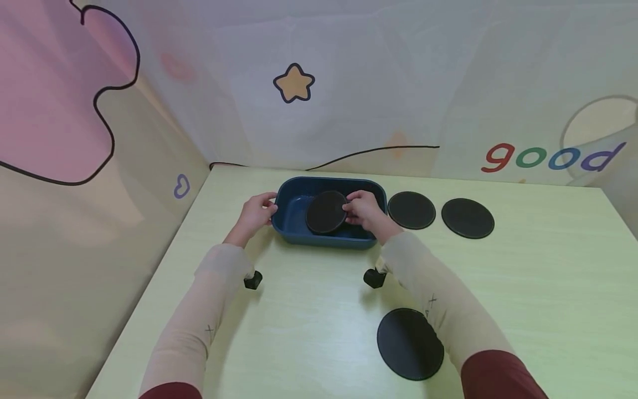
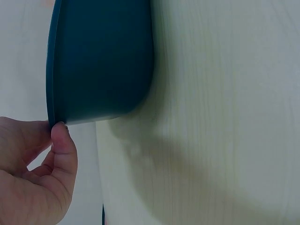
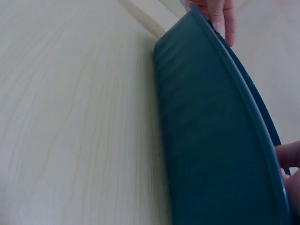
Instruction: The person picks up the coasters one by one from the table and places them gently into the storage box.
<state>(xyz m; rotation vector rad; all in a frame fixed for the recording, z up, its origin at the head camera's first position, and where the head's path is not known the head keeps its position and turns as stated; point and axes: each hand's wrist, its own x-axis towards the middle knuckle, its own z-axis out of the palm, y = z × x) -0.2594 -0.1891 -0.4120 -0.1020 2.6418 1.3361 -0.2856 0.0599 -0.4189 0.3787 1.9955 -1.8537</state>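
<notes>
Right hand (image 1: 366, 213) is pinching a black disc (image 1: 326, 211) tilted over the blue tub (image 1: 299, 233) while left hand (image 1: 255, 213) is gripping its rim; best lowering it flat, tub steadied on the worktop (image 1: 309, 310).

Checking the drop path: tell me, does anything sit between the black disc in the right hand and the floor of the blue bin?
Nothing visible does. The right hand holds the black disc over the blue bin, whose visible floor looks bare.
</notes>
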